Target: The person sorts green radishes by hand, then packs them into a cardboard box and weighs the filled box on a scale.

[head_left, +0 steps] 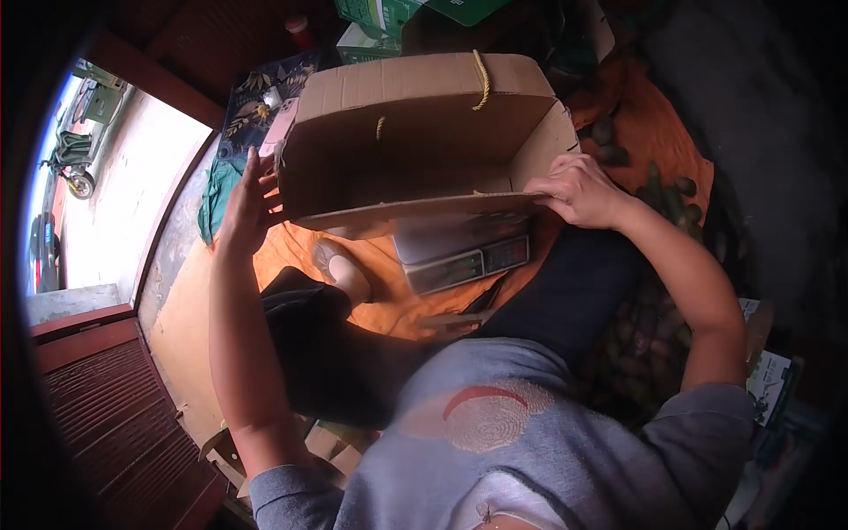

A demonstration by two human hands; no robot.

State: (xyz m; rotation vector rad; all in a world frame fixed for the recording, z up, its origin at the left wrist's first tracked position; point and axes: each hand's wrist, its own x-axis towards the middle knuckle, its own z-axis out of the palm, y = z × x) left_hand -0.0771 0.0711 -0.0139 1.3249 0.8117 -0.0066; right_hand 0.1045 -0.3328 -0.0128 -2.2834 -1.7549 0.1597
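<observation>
- Right hand (579,190), right of centre: thumb and fingers pinch the near rim of the cardboard box (433,146) at its right corner.
- Left hand (246,208), left of centre: fingers extended, loosely spread, at the box's left edge; contact cannot be told.
- Box: upper centre, open, mouth facing the viewer; yellow rope handle (482,81) on far wall.
- Scale (450,272): frame centre, partly behind box, on orange sheet (389,320).
- Green carton (375,16): top edge.

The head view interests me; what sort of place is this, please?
Perhaps a small shop or storeroom, given the digital scale, the open cardboard box and the heap of apparent produce.
</observation>
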